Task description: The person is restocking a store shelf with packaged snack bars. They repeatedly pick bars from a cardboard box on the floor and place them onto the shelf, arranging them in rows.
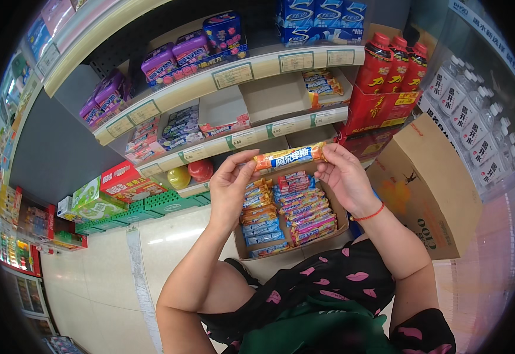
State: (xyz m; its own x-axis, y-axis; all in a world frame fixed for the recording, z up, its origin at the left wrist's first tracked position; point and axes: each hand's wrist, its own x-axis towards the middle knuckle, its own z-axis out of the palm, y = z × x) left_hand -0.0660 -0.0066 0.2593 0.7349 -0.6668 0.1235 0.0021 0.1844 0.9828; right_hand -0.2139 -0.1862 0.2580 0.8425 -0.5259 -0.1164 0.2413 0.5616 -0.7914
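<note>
Between my two hands I hold a candy roll in an orange and yellow wrapper [289, 158], lengthwise, its printed side towards me. My left hand [233, 183] pinches its left end between thumb and fingertips. At the other end, the thumb and fingers of my right hand [343, 175] grip the twisted wrapper. Directly below sits an open cardboard box [286, 234] filled with candy rolls. Orange rolls [257, 194] and light blue rolls [262, 231] lie on its left side. Mentos rolls [308, 215] in pink and yellow wrappers are stacked on its right.
Shelves [301, 117] ahead hold display trays; one tray [275, 104] shows a bare bottom, another holds orange candy rolls [323, 82]. Red bottles [378, 57] stand on red cartons at the right. A large cardboard carton [443, 177] leans near wrapped water bottles [474, 128]. Green crates [164, 202] line the lower left.
</note>
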